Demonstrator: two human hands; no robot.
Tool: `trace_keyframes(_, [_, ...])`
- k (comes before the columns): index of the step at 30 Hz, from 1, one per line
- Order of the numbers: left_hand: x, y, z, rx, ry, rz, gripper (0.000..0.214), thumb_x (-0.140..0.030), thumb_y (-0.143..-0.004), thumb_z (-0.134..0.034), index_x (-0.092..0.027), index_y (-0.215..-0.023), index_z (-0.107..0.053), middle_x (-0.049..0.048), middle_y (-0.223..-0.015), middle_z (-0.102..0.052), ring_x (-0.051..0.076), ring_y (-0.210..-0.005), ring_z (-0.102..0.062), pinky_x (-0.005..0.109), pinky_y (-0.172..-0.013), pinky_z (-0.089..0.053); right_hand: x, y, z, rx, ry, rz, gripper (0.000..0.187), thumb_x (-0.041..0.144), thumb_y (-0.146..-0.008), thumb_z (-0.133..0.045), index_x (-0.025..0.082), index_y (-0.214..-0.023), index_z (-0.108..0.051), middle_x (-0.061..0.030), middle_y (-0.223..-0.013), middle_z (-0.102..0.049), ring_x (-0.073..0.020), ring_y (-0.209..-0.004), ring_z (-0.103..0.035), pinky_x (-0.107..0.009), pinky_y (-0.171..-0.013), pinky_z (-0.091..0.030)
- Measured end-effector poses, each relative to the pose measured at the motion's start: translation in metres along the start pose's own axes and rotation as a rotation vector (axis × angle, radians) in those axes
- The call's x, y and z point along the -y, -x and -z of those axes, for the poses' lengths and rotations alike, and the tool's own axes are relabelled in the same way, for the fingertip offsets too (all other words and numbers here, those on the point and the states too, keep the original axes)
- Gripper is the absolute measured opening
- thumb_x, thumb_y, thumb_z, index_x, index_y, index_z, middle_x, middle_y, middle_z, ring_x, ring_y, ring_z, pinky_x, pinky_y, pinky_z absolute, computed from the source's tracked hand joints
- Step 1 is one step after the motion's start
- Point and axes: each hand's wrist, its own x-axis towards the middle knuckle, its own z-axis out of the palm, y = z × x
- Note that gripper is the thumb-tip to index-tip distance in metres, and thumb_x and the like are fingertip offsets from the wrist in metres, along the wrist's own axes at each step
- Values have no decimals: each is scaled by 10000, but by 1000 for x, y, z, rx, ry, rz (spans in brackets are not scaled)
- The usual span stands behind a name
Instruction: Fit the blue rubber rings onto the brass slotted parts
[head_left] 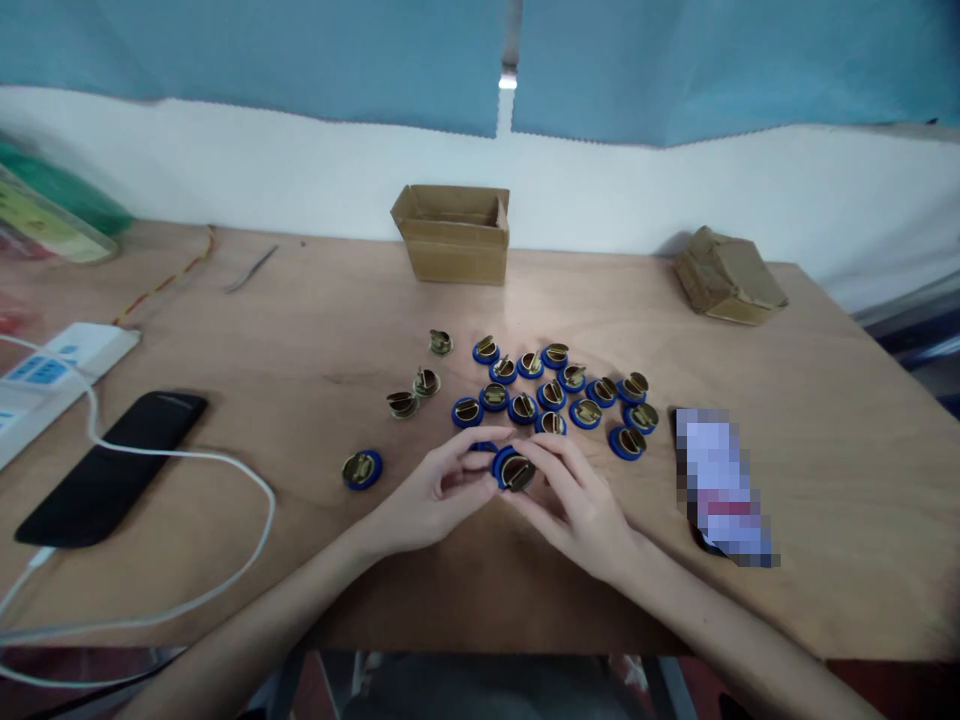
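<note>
Blue-ringed brass piece (514,472) is sitting between my two hands, over the near middle of the bench (300,330). My left hand (435,495) is pinching its left edge and my right hand (577,500) is pinching its right side. The fingers (544,452) of both hands are standing narrow and are gripping the blue-ringed brass piece. It is tilting a little, with the brass face looking toward me. I cannot tell if my wrists are touching the wood.

Just on the far side of my hands, a group of same pieces (555,395) is lying close together, and many of them are touching. Three brass parts without ring (426,381) are lying at the left of this group. One more ringed piece (362,469) is lying alone, left of my left hand.

An open cardboard box (454,235) is standing at the far middle, and a closed brown packet (729,275) is lying at the far right. On the left, a black phone (112,465) is lying with a white cable (247,480) curving beside it, and a white power strip (52,370) is lying farther left. A blurred object (720,490) is lying right of my right hand.
</note>
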Motion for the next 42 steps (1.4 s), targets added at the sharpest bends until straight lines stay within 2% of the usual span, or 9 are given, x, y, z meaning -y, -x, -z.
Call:
trace_keyframes(4, [2,-3,3,-13,35,-9,429,-240,-959,-649,-196,-1373,-545,129,-1250,-741,234,-1181,-703,316,-980,-560,-2,-1,1,-8,-5,16,417,279,-986,-635,194,-1373,-503,-135,-1206,-607,-265,-1098,-655,-411,-913,-612])
trace_keyframes(13, [4,-7,1,-24,111,-3,384,-202,-946,-667,-201,-1324,-598,110,-1277,-734,203,-1168,-709,296,-998,-552,-3,-3,3,61,-81,-70,385,310,-983,-639,213,-1338,-524,-131,-1206,-587,-270,-1083,-663,-425,-888,-620])
trace_keyframes(17, [6,-9,0,-44,137,2,342,-190,-953,-656,-202,-1293,-627,104,-1269,-736,197,-1172,-706,306,-1020,-554,-2,-4,3,81,-210,-119,413,298,-975,-650,229,-1355,-503,-127,-1262,-591,-258,-1111,-652,-412,-906,-612])
trace_keyframes(21, [9,-9,-1,-42,234,8,339,-205,-958,-653,-221,-1296,-627,94,-1257,-740,212,-1168,-709,351,-1009,-582,-4,-6,4,124,-413,-202,390,192,-980,-581,248,-1357,-501,-93,-1234,-642,-205,-1014,-680,-338,-823,-619])
trace_keyframes(25, [10,-8,-2,-53,270,14,348,-200,-950,-666,-224,-1295,-628,90,-1265,-735,217,-1166,-709,367,-1012,-588,-7,-6,5,140,-519,-249,419,118,-958,-535,264,-1351,-514,-66,-1213,-659,-168,-957,-683,-318,-830,-606])
trace_keyframes(28, [8,-7,-3,-39,283,30,349,-191,-946,-670,-214,-1292,-628,93,-1225,-751,227,-1143,-720,391,-1013,-589,-6,-8,8,154,-508,-213,442,91,-932,-517,261,-1340,-530,-70,-1220,-643,-182,-1016,-667,-332,-852,-598])
trace_keyframes(32, [6,-8,-3,6,304,47,383,-197,-935,-685,-205,-1311,-614,102,-1179,-764,237,-1095,-735,392,-965,-608,-3,-11,11,190,-448,-124,500,74,-912,-494,239,-1383,-506,-102,-1277,-599,-223,-1170,-616,-412,-986,-555])
trace_keyframes(36, [8,-9,-1,21,323,39,389,-174,-932,-689,-202,-1310,-604,103,-1142,-771,189,-1017,-748,301,-910,-600,-1,-10,11,202,-412,-88,549,67,-910,-481,239,-1431,-469,-117,-1288,-569,-222,-1140,-635,-397,-944,-588])
trace_keyframes(42, [11,-9,1,50,377,14,383,-151,-931,-694,-199,-1300,-602,81,-1042,-789,116,-886,-746,205,-857,-556,0,-7,8,217,-347,-36,655,51,-917,-456,259,-1532,-370,-134,-1391,-526,-243,-1249,-604,-425,-1015,-567])
